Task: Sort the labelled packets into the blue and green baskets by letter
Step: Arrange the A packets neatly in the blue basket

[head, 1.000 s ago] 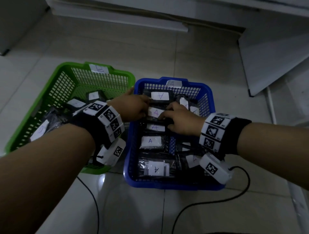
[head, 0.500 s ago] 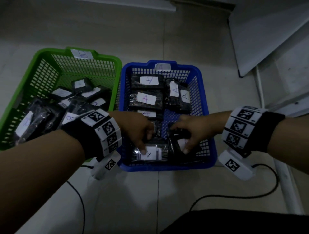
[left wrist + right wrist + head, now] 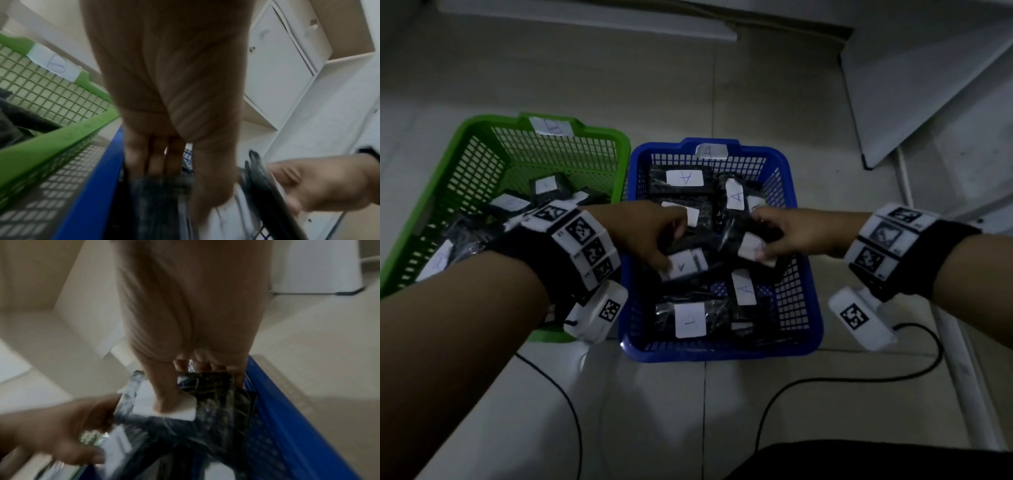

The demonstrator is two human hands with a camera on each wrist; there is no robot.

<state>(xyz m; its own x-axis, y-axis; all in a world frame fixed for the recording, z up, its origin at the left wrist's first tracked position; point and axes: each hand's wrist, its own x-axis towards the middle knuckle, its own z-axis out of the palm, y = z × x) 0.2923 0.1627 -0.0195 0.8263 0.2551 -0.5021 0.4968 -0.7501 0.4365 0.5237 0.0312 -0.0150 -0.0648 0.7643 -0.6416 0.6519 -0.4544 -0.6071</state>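
Observation:
A blue basket (image 3: 804,329) tagged A holds several black packets with white A labels. To its left, a green basket (image 3: 448,178) tagged B holds more labelled packets. Over the middle of the blue basket my left hand (image 3: 671,251) grips a black packet (image 3: 690,267), thumb on its white label. My right hand (image 3: 763,240) grips another black packet (image 3: 774,265) and its thumb presses that packet's label (image 3: 144,404). The letter under the thumb is hidden. Both packets are raised above the pile. In the left wrist view the left fingers (image 3: 156,155) curl onto the dark packet (image 3: 156,199).
The baskets stand side by side on a pale tiled floor. Two black cables (image 3: 825,380) run across the floor in front of them. A white board (image 3: 914,85) leans at the back right. White cabinets (image 3: 283,65) stand behind.
Both hands were low at the near end of the blue basket; now each has lifted a packet up over the basket's middle.

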